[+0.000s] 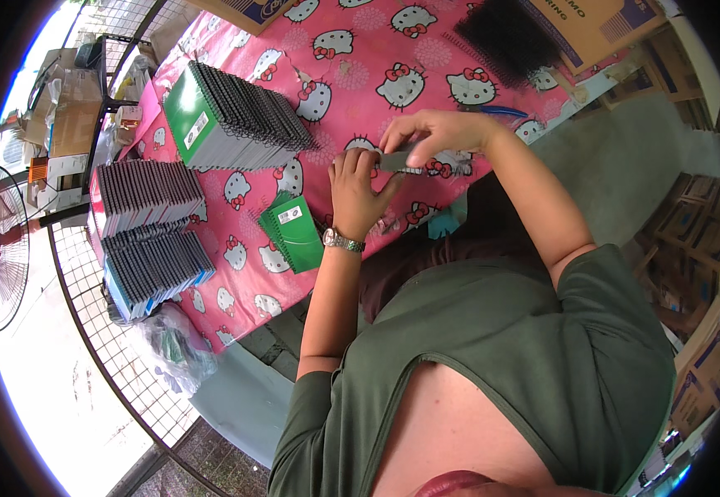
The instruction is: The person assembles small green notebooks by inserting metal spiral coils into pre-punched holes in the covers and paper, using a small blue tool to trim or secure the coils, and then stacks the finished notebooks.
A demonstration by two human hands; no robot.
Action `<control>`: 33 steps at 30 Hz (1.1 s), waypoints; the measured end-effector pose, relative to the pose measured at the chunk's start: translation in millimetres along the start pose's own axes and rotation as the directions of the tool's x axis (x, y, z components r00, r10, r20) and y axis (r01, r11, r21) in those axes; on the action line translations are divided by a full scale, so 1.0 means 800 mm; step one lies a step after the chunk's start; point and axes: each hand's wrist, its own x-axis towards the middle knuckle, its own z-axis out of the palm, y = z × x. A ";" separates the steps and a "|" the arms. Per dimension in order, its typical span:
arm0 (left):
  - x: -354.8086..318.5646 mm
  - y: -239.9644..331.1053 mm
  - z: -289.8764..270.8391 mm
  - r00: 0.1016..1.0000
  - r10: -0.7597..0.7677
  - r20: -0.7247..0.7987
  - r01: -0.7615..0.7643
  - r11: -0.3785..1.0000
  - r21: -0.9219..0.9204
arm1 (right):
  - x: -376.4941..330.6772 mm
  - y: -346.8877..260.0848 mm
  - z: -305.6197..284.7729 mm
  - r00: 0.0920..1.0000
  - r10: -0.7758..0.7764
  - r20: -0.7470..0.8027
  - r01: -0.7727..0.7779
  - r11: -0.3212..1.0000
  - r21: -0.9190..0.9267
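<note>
Here, both hands hold 1 small grey notebook (399, 160) above the pink surface (360, 74): left hand (358, 192) fingers clamped beneath it, right hand (436, 132) fingers pinching its top edge. A green notebook (293, 232) lies just beside the left wrist.

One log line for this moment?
left hand: grips small notebook | right hand: pinches it | green notebook: on table

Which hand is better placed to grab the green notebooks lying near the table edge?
Left. The left hand sits just right of the green notebooks, while the right hand is farther off. Both hands hold a small grey booklet, so one must let go first.
</note>
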 end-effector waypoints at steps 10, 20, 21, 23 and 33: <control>-0.011 -0.038 -0.014 0.998 -0.063 0.030 0.068 0.965 -0.254 | 0.041 0.006 -0.010 0.999 -0.001 0.054 -0.001 0.999 0.046; -0.009 -0.062 0.000 0.973 -0.164 0.163 0.222 0.857 -0.465 | 0.050 -0.006 -0.012 0.997 0.078 0.006 -0.075 0.970 -0.232; -0.009 -0.063 0.003 0.969 -0.178 0.171 0.239 0.846 -0.477 | 0.051 0.002 -0.015 0.998 -0.035 0.055 0.035 0.999 0.000; -0.011 -0.066 0.007 0.969 -0.185 0.162 0.242 0.835 -0.494 | 0.049 -0.003 -0.017 0.994 0.066 0.083 -0.062 0.997 -0.047; -0.033 -0.040 0.014 0.885 -0.465 -0.028 0.324 0.657 -0.681 | -0.067 0.003 -0.037 0.687 -0.400 -0.607 -0.453 0.418 -0.788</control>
